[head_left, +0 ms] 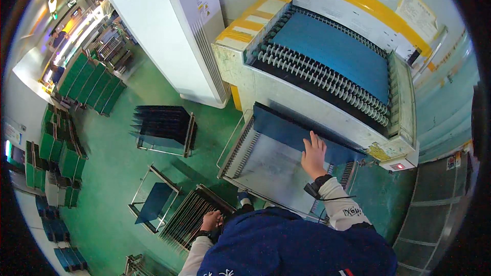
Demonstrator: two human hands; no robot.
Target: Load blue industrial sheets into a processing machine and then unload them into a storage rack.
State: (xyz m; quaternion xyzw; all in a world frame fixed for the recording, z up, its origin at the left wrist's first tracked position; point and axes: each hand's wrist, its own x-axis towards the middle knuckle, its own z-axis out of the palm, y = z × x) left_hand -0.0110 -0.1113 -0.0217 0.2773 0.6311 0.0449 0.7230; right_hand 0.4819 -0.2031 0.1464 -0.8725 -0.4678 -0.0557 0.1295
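Note:
My right hand [314, 157] reaches forward with its fingers stretched out and holds nothing. It is at the near face of a dark blue panel [286, 132] standing at the far end of a slotted metal rack [236, 159]; whether the fingers touch it I cannot tell. My left hand [210, 221] is low on the left, fingers curled, by the edge of a rack of upright thin panels [186, 215]. What it grips, if anything, is hidden. Another blue panel [330, 53] lies flat on the rollers [322, 79] of a machine in front of me.
The roller machine's pale metal housing [240, 79] stands behind the rack. A tall white cabinet [163, 30] is to its left. On the green floor stand a rack of dark panels [163, 125] and a wire rack with one blue panel [155, 203]. Green panel stacks [92, 82] are farther left.

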